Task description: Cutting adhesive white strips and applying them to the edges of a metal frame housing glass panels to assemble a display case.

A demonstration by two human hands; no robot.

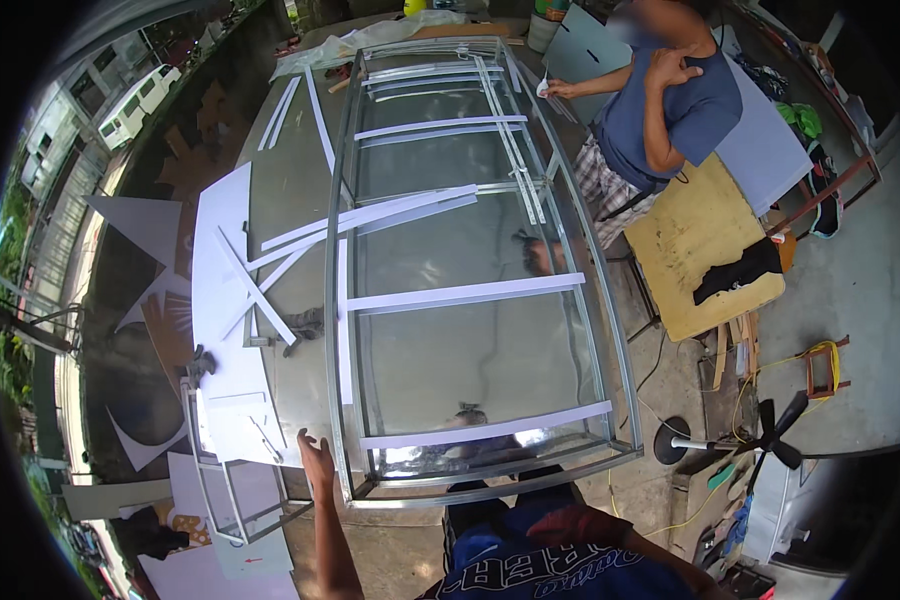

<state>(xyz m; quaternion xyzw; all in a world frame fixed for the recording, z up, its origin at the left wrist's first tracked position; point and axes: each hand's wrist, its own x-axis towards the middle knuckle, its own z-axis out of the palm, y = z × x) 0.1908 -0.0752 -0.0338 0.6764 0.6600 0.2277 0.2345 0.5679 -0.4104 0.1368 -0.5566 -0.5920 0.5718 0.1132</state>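
Note:
My left hand [316, 458] is raised beside the near left corner of a metal frame [338, 330], its fingers apart and nothing visible in them. Just left of it, a white sheet [220, 350] reaches along the table's edge, with a thin tool [266, 438] that I cannot make out lying on it. The long rectangular frame of square metal tubing lies over a shiny grey sheet [450, 365]. White strips cross it, among them a near one [490, 424] and a middle one [465, 291]. Part of my right arm shows at the bottom, but its hand is out of sight.
Loose white strips [255, 285] lie crossed left of the frame. A co-worker [660, 100] in a blue top is at the far right, one hand [560, 90] on a small white object. A yellow board [705, 250] and a black-bladed fan [770, 435] stand right.

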